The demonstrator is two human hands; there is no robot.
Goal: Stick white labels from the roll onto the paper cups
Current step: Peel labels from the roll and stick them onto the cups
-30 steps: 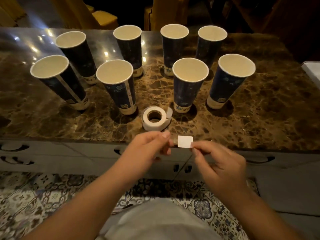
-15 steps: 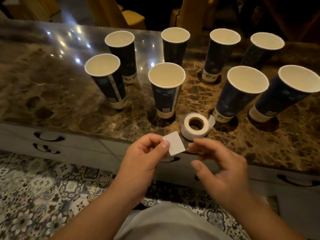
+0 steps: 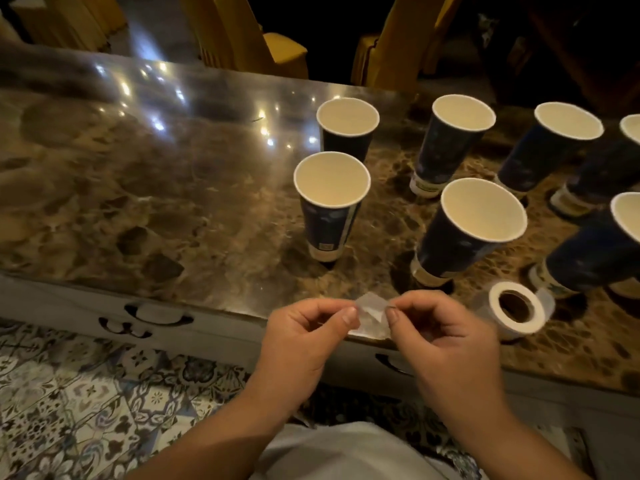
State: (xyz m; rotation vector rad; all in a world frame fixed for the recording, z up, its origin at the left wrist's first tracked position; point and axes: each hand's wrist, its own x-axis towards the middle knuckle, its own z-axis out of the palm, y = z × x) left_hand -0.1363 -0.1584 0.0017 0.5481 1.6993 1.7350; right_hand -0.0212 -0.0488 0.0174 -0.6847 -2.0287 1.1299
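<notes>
A small white label [image 3: 372, 315], blurred by motion, hangs over the table's front edge. My left hand [image 3: 304, 344] pinches its left side and my right hand [image 3: 446, 344] pinches its right side. The white label roll [image 3: 516, 311] lies on the marble just right of my right hand. Several dark blue paper cups stand open-side up on the table; the nearest are one [image 3: 329, 216] straight beyond my hands and another [image 3: 460, 233] to its right. More cups [image 3: 446, 147] stand behind and toward the right edge.
The brown marble table [image 3: 145, 202] stretches left of the cups with bright light reflections. Its white front has dark drawer handles [image 3: 145, 320]. Yellow chairs [image 3: 249, 39] stand behind the table. Patterned floor tiles [image 3: 86, 403] lie below.
The view has swung left, so the cups and roll now sit to the right. The label, held by my left hand half a second ago, is now pinched by both hands.
</notes>
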